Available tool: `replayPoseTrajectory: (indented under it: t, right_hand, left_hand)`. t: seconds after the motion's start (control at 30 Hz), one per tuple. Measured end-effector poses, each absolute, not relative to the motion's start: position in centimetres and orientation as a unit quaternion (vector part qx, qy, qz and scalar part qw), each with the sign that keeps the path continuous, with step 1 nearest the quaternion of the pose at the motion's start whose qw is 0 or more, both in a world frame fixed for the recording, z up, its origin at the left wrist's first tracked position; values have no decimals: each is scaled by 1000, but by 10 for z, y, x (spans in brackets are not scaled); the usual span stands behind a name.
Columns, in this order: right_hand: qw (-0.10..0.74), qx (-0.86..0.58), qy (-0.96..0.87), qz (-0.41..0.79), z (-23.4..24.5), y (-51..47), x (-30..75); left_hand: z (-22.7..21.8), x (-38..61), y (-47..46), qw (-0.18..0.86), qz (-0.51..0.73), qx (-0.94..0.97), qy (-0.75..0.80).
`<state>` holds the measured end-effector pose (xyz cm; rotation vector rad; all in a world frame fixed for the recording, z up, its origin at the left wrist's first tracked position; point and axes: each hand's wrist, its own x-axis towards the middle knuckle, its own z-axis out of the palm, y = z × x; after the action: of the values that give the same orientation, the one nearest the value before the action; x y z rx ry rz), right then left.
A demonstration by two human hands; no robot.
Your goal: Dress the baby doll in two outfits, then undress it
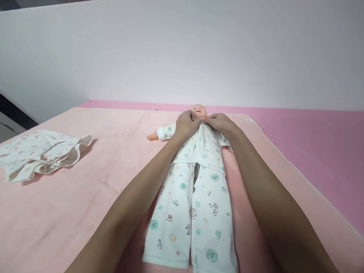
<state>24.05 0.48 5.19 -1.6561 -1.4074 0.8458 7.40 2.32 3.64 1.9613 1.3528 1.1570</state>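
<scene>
A baby doll (198,110) lies on its back on a pink blanket (82,205), its feet toward me. It wears a white printed top (202,148) and matching trousers (190,216). My left hand (186,124) and my right hand (219,122) meet at the doll's neck. Both are closed in a pinch on the collar of the top, just under the chin. One doll arm (160,133) sticks out to the left; the other is hidden behind my right wrist.
A crumpled white garment with pink print (39,154) lies on the blanket at the far left. A brighter pink sheet (324,154) shows beyond the blanket's right edge. A white wall (178,52) stands behind.
</scene>
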Motion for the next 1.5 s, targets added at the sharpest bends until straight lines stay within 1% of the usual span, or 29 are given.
replayPoseTrajectory:
  t: [0.2, 0.43, 0.63, 0.73, 0.93, 1.1, 1.17, 1.23, 1.4, 1.5]
  right_hand:
    - [403, -660, -546, 323, 51, 7, 236]
    - [402, -667, -549, 303, 50, 9, 233]
    - [397, -673, -578, 235, 51, 6, 229]
    - [395, -680, -574, 226, 50, 7, 228]
    - [410, -677, -576, 206, 45, 9, 226]
    - [426, -672, -576, 189, 44, 7, 222]
    - [429, -670, -574, 194, 44, 6, 222]
    - [432, -668, -570, 208, 44, 7, 223]
    - [431, -667, -550, 259, 43, 10, 231]
    - [420, -669, -546, 279, 44, 12, 235]
  left_hand:
    - [38, 77, 21, 149, 424, 756, 476]
    - [39, 76, 20, 131, 406, 765, 483]
    - [38, 76, 20, 114, 402, 772, 480]
    - [37, 77, 21, 98, 399, 773, 484]
    - [34, 78, 24, 69, 392, 778, 486]
    - [34, 77, 25, 66, 383, 783, 486]
    - [34, 77, 24, 72, 384, 780, 489]
    - [34, 77, 24, 98, 393, 769, 495]
    - [34, 73, 25, 232, 393, 732, 507]
    - [34, 72, 27, 276, 392, 721, 500]
